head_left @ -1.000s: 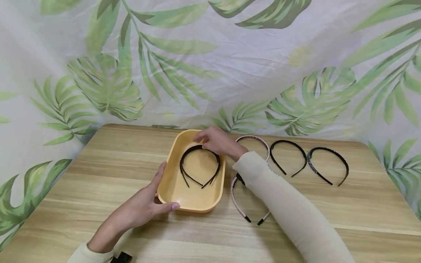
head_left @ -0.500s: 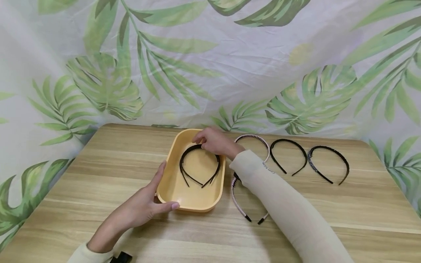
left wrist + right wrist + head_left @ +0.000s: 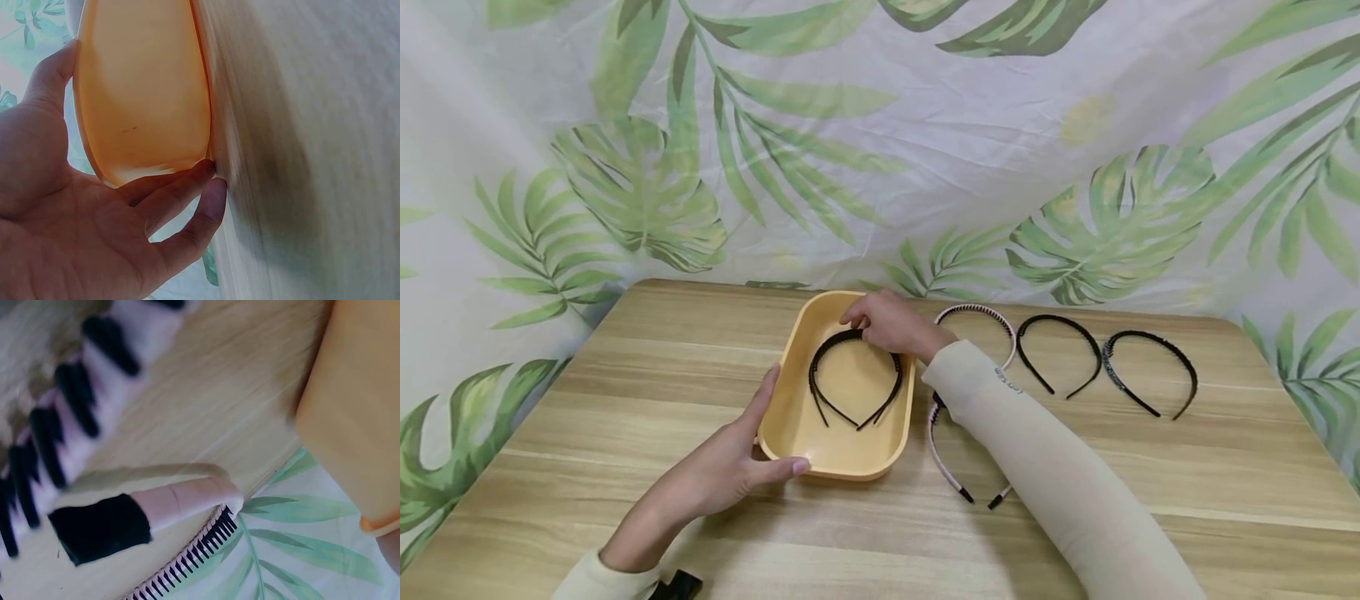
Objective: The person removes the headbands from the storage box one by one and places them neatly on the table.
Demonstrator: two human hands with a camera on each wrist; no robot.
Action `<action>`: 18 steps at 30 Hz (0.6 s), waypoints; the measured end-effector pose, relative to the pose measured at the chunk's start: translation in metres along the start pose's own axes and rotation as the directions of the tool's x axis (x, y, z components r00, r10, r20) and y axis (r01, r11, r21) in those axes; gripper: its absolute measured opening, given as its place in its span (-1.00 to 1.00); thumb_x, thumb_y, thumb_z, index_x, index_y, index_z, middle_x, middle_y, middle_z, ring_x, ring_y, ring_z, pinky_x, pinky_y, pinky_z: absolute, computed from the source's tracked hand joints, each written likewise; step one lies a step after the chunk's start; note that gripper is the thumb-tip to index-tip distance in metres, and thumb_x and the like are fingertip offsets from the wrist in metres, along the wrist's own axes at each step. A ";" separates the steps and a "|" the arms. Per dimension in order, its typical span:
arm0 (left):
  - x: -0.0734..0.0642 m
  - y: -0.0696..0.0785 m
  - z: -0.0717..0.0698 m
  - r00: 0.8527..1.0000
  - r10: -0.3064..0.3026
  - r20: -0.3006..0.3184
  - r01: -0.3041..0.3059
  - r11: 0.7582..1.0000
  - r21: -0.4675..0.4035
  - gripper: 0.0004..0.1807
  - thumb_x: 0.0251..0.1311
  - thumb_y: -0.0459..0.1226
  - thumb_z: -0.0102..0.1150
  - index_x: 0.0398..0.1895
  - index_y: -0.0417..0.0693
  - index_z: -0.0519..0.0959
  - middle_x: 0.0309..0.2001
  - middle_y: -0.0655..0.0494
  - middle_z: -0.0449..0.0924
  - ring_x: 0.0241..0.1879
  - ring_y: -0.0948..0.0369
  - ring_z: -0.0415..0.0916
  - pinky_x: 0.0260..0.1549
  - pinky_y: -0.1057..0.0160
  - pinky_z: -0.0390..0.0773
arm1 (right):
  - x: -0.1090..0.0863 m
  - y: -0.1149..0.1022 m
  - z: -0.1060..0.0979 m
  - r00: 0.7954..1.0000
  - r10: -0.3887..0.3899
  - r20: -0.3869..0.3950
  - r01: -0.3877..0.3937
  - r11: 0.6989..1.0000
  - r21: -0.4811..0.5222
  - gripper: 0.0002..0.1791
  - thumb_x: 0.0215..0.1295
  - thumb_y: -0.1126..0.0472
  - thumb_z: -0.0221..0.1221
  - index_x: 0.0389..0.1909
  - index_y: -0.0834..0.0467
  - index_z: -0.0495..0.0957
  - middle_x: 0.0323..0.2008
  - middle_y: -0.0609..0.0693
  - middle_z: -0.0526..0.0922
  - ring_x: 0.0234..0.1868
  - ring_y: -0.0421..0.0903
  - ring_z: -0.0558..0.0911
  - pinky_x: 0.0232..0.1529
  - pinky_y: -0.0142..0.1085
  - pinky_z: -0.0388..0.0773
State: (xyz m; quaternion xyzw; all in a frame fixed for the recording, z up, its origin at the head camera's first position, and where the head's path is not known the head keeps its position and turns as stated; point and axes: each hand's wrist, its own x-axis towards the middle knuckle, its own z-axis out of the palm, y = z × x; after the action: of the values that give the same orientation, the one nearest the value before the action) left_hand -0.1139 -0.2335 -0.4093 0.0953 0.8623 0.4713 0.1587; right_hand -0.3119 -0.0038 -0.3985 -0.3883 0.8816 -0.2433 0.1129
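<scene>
A yellow rectangular box (image 3: 842, 457) stands on the table with overlapping thin black headbands (image 3: 837, 337) inside. My left hand (image 3: 722, 467) holds the box at its near left corner, thumb over the front rim and fingers along the left side. In the left wrist view those fingers lie against the orange-looking wall of the box (image 3: 147, 94). My right hand (image 3: 891, 323) reaches over the far right rim, its curled fingers at the top of the black headband; the fingertips are partly hidden. The right wrist view shows the box's outer side (image 3: 356, 412) and little of the hand.
Right of the box lie a pink toothed headband (image 3: 976, 308), a black headband (image 3: 1056, 318) and a black headband with a greyish patterned side (image 3: 1150, 337). Another pink headband (image 3: 949, 481) lies nearer, partly under the right sleeve (image 3: 1022, 442). A leaf-print cloth (image 3: 820, 167) hangs behind the table.
</scene>
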 end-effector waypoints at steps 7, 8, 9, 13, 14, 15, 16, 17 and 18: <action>0.000 0.001 -0.001 1.000 0.005 0.002 -0.005 1.000 0.016 0.37 0.28 -0.04 0.47 0.70 0.25 -0.53 0.64 -0.42 -0.06 0.13 0.05 0.64 -0.01 0.34 0.60 | 0.000 0.001 0.000 0.999 -0.032 -0.007 0.031 0.998 -0.050 -0.44 0.24 0.60 -0.03 0.14 0.23 0.73 0.02 0.14 0.80 0.08 0.03 0.73 0.12 -0.21 0.64; 0.000 0.001 -0.001 1.000 0.000 -0.001 0.000 1.000 0.020 0.37 0.27 -0.03 0.47 0.71 0.26 -0.52 0.64 -0.40 -0.06 0.14 0.05 0.63 0.00 0.35 0.59 | 0.000 0.001 0.000 0.999 -0.032 -0.005 0.031 0.998 -0.051 -0.43 0.23 0.61 -0.04 0.14 0.23 0.73 0.01 0.14 0.80 0.08 0.03 0.73 0.12 -0.21 0.64; 0.000 0.001 -0.001 1.000 0.000 -0.001 0.000 1.000 0.022 0.37 0.27 -0.03 0.47 0.71 0.26 -0.52 0.64 -0.40 -0.06 0.13 0.05 0.64 0.00 0.35 0.59 | 0.000 0.000 0.000 1.000 -0.030 -0.003 0.030 0.998 -0.051 -0.43 0.23 0.61 -0.04 0.14 0.23 0.73 0.00 0.15 0.80 0.08 0.04 0.73 0.12 -0.20 0.64; 0.000 0.000 -0.001 1.000 0.002 0.000 -0.002 1.000 0.021 0.38 0.27 -0.02 0.47 0.70 0.26 -0.53 0.64 -0.41 -0.06 0.13 0.05 0.63 0.00 0.35 0.59 | 0.000 0.000 -0.001 1.000 -0.028 0.005 0.028 0.998 -0.058 -0.43 0.23 0.61 -0.03 0.15 0.23 0.73 -0.01 0.17 0.81 0.07 0.05 0.73 0.11 -0.19 0.64; 0.000 0.000 -0.001 1.000 0.001 0.000 -0.001 1.000 0.020 0.38 0.27 -0.02 0.47 0.70 0.27 -0.53 0.64 -0.41 -0.06 0.13 0.05 0.64 -0.01 0.35 0.59 | 0.000 0.000 -0.001 1.000 -0.029 0.004 0.029 0.998 -0.059 -0.43 0.23 0.61 -0.03 0.14 0.23 0.73 -0.01 0.16 0.81 0.06 0.05 0.73 0.10 -0.19 0.64; 0.000 0.000 -0.001 1.000 0.000 0.001 0.000 1.000 0.019 0.38 0.26 -0.01 0.47 0.70 0.27 -0.53 0.64 -0.41 -0.05 0.11 0.06 0.64 -0.02 0.35 0.59 | 0.000 0.000 -0.002 1.000 -0.028 0.004 0.028 0.998 -0.059 -0.44 0.24 0.61 -0.02 0.14 0.23 0.73 -0.01 0.16 0.81 0.06 0.04 0.73 0.10 -0.18 0.64; -0.001 0.000 -0.001 1.000 -0.002 0.000 0.002 1.000 0.019 0.38 0.26 -0.01 0.47 0.70 0.27 -0.53 0.64 -0.41 -0.04 0.10 0.07 0.65 -0.02 0.35 0.59 | 0.000 0.000 -0.002 1.000 -0.026 0.004 0.026 0.998 -0.057 -0.45 0.25 0.60 -0.01 0.13 0.22 0.74 -0.01 0.16 0.81 0.07 0.04 0.73 0.10 -0.18 0.64; -0.001 0.001 -0.001 1.000 -0.003 0.000 0.003 1.000 0.021 0.38 0.26 -0.01 0.47 0.70 0.28 -0.53 0.64 -0.41 -0.03 0.09 0.07 0.65 -0.02 0.35 0.59 | 0.000 0.000 -0.001 1.000 -0.025 0.005 0.025 0.998 -0.054 -0.46 0.26 0.60 0.00 0.13 0.22 0.74 0.00 0.16 0.81 0.07 0.04 0.73 0.09 -0.18 0.64; -0.001 0.001 -0.001 1.000 -0.004 0.000 0.004 1.000 0.024 0.38 0.26 0.00 0.47 0.70 0.28 -0.53 0.64 -0.41 -0.04 0.09 0.08 0.65 -0.03 0.35 0.59 | 0.000 0.001 -0.001 1.000 -0.020 0.005 0.020 0.999 -0.050 -0.47 0.27 0.59 0.01 0.13 0.22 0.74 0.00 0.15 0.80 0.07 0.04 0.73 0.10 -0.18 0.63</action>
State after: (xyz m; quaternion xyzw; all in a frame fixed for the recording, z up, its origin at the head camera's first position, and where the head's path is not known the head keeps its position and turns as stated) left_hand -0.1134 -0.2340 -0.4080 0.0953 0.8681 0.4606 0.1584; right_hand -0.3128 -0.0028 -0.3978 -0.4003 0.8833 -0.2214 0.1029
